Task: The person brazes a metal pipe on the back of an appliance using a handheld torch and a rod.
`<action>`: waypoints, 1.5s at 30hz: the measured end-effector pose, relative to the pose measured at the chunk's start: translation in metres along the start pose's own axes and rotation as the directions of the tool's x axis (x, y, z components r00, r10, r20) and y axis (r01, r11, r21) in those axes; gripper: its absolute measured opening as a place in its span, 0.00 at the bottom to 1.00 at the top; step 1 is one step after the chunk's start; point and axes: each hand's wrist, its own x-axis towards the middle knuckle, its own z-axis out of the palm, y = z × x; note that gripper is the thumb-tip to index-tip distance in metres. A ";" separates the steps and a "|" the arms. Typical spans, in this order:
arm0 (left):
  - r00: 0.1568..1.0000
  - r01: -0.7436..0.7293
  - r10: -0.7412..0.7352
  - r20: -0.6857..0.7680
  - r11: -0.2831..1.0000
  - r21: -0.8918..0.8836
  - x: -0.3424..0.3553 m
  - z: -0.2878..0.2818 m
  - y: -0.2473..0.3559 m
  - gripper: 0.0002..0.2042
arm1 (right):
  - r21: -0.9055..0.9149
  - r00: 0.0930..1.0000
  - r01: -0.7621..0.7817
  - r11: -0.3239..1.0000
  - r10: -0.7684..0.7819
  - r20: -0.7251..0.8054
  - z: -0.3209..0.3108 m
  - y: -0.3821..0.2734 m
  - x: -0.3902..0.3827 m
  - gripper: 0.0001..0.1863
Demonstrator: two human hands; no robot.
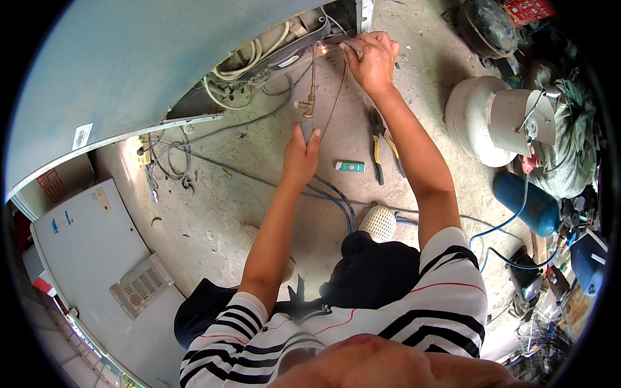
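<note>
My left hand [301, 158] is wrapped round the grey handle of a brass gas torch [311, 100], its thin neck pointing away from me. A small orange glow shows by the torch tip, at the open lower compartment [259, 68] of a large grey-blue appliance cabinet. At the compartment's right end, my right hand [374, 61] is closed with its fingertips pinched close to the glow. From those fingers a thin metal rod [335, 100] runs down toward me. Exactly how the fingers grip it is too small to tell. Inside the compartment lie looped pale tubes [255, 58] and dark parts.
Pliers with yellow-and-black handles [378, 152] and a small teal-and-white packet [350, 166] lie on the concrete floor. Hoses [336, 197] cross it near my feet. A white gas cylinder [475, 119] and a blue cylinder [527, 204] are at right; a white appliance panel [97, 239] is at left.
</note>
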 end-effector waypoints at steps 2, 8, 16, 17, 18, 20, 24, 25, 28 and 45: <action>1.000 -0.005 0.005 -0.005 1.000 -0.001 0.000 0.001 0.000 0.16 | -0.021 1.000 -0.004 1.000 0.004 0.005 -0.002 -0.001 0.000 0.05; 1.000 -0.003 0.003 -0.014 1.000 0.005 0.001 0.003 -0.004 0.16 | -0.034 0.999 -0.033 0.999 0.034 0.028 -0.002 -0.001 0.001 0.08; 0.999 -0.033 0.033 -0.024 0.999 0.003 0.001 0.004 -0.004 0.15 | 0.001 1.000 -0.024 1.000 0.024 -0.008 -0.003 0.002 0.001 0.08; 0.999 -0.035 0.035 -0.023 0.999 0.003 0.001 0.004 -0.004 0.15 | 0.010 0.999 -0.026 1.000 0.026 -0.020 -0.005 0.002 0.001 0.08; 0.999 -0.029 0.029 -0.018 1.000 -0.001 0.001 0.004 -0.003 0.15 | 0.011 0.997 -0.072 0.997 0.072 -0.011 -0.008 0.002 0.002 0.08; 1.000 -0.017 0.017 -0.008 1.000 -0.008 0.000 0.003 -0.002 0.14 | 0.013 0.986 -0.165 0.986 0.165 0.006 -0.017 0.002 0.000 0.08; 0.999 -0.030 0.029 -0.034 1.000 -0.006 -0.002 0.005 -0.003 0.14 | 0.020 0.944 -0.319 0.947 0.316 0.091 -0.028 0.005 -0.013 0.09; 0.999 -0.026 0.026 -0.034 1.000 -0.012 -0.002 0.005 -0.003 0.13 | 0.030 0.929 -0.355 0.934 0.349 0.121 -0.028 0.007 -0.018 0.10; 1.000 -0.011 0.009 -0.028 0.999 -0.047 -0.003 0.004 0.004 0.13 | 0.092 0.854 -0.507 0.857 0.486 0.183 -0.022 0.011 -0.031 0.12; 0.996 -0.084 0.086 -0.023 0.995 0.060 0.000 0.008 -0.011 0.14 | 0.415 0.761 -0.630 0.656 0.628 0.162 -0.013 0.019 -0.040 0.12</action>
